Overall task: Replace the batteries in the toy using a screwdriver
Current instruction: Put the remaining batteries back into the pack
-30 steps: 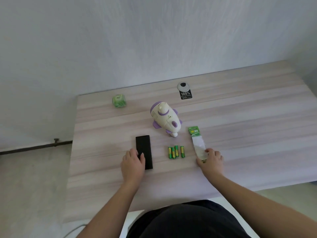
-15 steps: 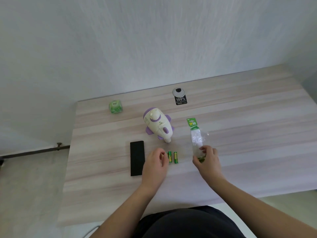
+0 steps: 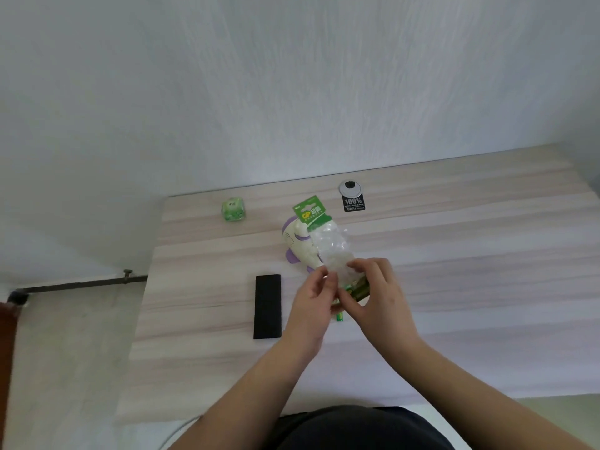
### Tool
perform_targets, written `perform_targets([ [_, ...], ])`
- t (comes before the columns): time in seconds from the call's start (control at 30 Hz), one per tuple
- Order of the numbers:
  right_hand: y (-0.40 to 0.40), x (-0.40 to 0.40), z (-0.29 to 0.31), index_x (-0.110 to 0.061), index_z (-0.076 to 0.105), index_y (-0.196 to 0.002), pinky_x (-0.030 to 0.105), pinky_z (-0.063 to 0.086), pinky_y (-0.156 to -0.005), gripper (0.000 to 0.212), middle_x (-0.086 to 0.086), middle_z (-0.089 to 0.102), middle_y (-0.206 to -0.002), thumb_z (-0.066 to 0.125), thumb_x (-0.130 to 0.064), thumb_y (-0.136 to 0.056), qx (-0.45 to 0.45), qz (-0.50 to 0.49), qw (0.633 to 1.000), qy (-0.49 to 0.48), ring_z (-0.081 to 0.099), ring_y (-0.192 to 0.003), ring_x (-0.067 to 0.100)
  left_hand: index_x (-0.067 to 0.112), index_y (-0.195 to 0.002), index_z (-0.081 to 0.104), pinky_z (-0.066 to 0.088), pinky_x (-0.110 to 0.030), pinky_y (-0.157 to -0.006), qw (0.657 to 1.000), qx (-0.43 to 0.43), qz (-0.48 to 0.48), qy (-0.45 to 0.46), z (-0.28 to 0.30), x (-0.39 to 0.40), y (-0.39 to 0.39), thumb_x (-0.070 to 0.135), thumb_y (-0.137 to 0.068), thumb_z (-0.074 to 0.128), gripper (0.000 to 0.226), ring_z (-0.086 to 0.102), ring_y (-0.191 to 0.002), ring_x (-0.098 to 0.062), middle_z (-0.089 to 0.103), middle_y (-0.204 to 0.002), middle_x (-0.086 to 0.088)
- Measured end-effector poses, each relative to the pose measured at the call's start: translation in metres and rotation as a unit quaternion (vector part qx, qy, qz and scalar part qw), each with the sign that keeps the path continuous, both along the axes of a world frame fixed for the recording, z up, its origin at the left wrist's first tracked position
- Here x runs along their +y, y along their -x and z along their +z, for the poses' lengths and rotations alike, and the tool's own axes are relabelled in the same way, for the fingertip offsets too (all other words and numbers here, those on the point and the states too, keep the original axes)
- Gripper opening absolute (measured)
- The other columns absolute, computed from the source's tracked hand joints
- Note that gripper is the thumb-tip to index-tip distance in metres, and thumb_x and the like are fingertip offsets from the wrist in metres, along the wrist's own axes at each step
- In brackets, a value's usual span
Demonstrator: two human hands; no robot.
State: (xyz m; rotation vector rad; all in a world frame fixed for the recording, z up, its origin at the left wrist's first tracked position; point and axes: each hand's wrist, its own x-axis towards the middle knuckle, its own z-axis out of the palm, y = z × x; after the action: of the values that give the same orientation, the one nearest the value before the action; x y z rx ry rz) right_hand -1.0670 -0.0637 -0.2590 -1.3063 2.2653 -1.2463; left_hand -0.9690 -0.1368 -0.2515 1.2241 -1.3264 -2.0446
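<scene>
Batteries, green cylinders (image 3: 358, 290), could spill from the crinkled clear plastic pack with green header card (image 3: 331, 246) pinched by the left hand (image 3: 313, 306) and right hand (image 3: 378, 297); the white-and-purple plastic toy (image 3: 300, 246) lies behind, toward the desk's (image 3: 487, 254) far edge.

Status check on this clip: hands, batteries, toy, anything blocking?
Left hand and right hand both grip the battery pack, lifted off the table. Batteries at its lower end. Toy untouched, partly hidden behind the pack.
</scene>
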Motion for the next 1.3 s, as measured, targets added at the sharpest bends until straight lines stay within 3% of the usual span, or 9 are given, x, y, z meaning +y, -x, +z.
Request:
perform_targets([
  [0.13, -0.003, -0.003, 0.016, -0.027, 0.056, -0.118, 0.003, 0.042, -0.076, 0.046, -0.014, 0.04, -0.114, 0.077, -0.031, -0.078, -0.072, 0.01, 0.997, 0.01, 0.052, -0.096, -0.001, 0.013, -0.129, 0.057, 0.057, -0.03, -0.07, 0.999, 0.035, 0.009, -0.035, 0.01, -0.01, -0.01, 0.024, -0.105, 0.039, 0.032, 0.07, -0.1, -0.022, 0.072, -0.112, -0.007],
  [0.3, -0.011, -0.01, 0.033, -0.034, 0.053, -0.123, 0.013, 0.048, -0.081, 0.03, -0.017, 0.045, -0.12, 0.053, -0.036, -0.093, -0.18, 0.044, 0.982, 0.039, 0.055, -0.104, 0.0, 0.016, -0.133, 0.054, 0.059, -0.042, -0.075, 0.998, 0.051, 0.014, -0.039, 0.018, -0.02, -0.024, 0.032, -0.103, 0.04, 0.036, 0.068, -0.105, -0.032, 0.067, -0.119, -0.015],
  [0.43, -0.023, -0.012, 0.035, -0.039, 0.053, -0.122, 0.009, 0.045, -0.083, 0.031, -0.015, 0.049, -0.122, 0.043, -0.021, -0.099, -0.217, 0.08, 0.972, 0.047, 0.053, -0.109, -0.001, 0.036, -0.131, 0.048, 0.056, -0.035, -0.06, 0.998, 0.06, 0.026, -0.022, 0.023, -0.021, -0.033, 0.023, -0.105, 0.038, 0.031, 0.07, -0.088, -0.027, 0.071, -0.111, -0.009],
  [0.53, -0.03, -0.014, 0.035, -0.042, 0.053, -0.122, 0.013, 0.045, -0.089, 0.044, -0.013, 0.049, -0.125, 0.04, -0.006, -0.1, -0.222, 0.1, 0.969, 0.037, 0.05, -0.116, 0.003, 0.04, -0.129, 0.05, 0.054, -0.034, -0.061, 0.998, 0.059, 0.031, -0.017, 0.026, -0.023, -0.041, 0.022, -0.106, 0.036, 0.032, 0.068, -0.085, -0.025, 0.073, -0.107, -0.008],
  [0.67, -0.039, -0.018, 0.039, -0.042, 0.058, -0.114, 0.013, 0.046, -0.087, 0.049, -0.01, 0.049, -0.124, 0.037, -0.001, -0.1, -0.262, 0.104, 0.959, 0.037, 0.05, -0.114, 0.002, 0.03, -0.133, 0.055, 0.049, -0.035, -0.059, 0.998, 0.06, 0.006, -0.021, 0.03, -0.029, -0.049, 0.047, -0.103, 0.034, 0.04, 0.062, -0.081, -0.027, 0.068, -0.114, -0.02],
  [0.83, -0.055, -0.03, 0.042, -0.035, 0.069, -0.104, 0.023, 0.047, -0.096, 0.045, -0.011, 0.05, -0.124, 0.037, -0.004, -0.1, -0.33, 0.073, 0.941, 0.02, 0.049, -0.119, 0.004, 0.039, -0.129, 0.053, 0.05, -0.032, -0.06, 0.995, 0.077, -0.045, 0.031, 0.031, -0.035, -0.068, 0.065, -0.093, 0.033, 0.048, 0.065, -0.083, -0.018, 0.069, -0.115, -0.008],
  [0.93, -0.069, -0.038, 0.048, -0.037, 0.069, -0.099, 0.012, 0.04, -0.094, 0.044, -0.018, 0.049, -0.121, 0.038, -0.005, -0.099, -0.295, 0.064, 0.953, -0.004, 0.044, -0.118, -0.006, 0.04, -0.131, 0.048, 0.05, -0.03, -0.061, 0.994, 0.057, -0.071, 0.057, 0.03, -0.042, -0.083, 0.07, -0.091, 0.039, 0.051, 0.064, -0.081, -0.012, 0.068, -0.111, -0.001],
  [1.03, -0.079, -0.049, 0.054, -0.036, 0.067, -0.096, 0.002, 0.038, -0.083, 0.039, -0.016, 0.052, -0.117, 0.042, -0.006, -0.099, -0.232, 0.059, 0.971, -0.015, 0.048, -0.108, -0.011, 0.044, -0.135, 0.043, 0.048, -0.037, -0.067, 0.992, 0.023, -0.093, 0.083, 0.023, -0.053, -0.099, 0.089, -0.071, 0.043, 0.078, 0.06, -0.083, -0.015, 0.065, -0.112, 0.0],
  [1.3, -0.097, -0.073, 0.059, -0.042, 0.068, -0.091, 0.011, 0.037, -0.068, 0.025, -0.011, 0.054, -0.106, 0.051, -0.024, -0.097, -0.119, 0.079, 0.975, -0.168, 0.053, -0.1, 0.012, 0.058, -0.118, 0.055, 0.037, -0.026, -0.061, 0.991, 0.044, -0.126, 0.003, 0.023, -0.076, -0.127, 0.075, -0.084, 0.014, 0.055, 0.051, -0.082, -0.017, 0.069, -0.106, -0.002],
])
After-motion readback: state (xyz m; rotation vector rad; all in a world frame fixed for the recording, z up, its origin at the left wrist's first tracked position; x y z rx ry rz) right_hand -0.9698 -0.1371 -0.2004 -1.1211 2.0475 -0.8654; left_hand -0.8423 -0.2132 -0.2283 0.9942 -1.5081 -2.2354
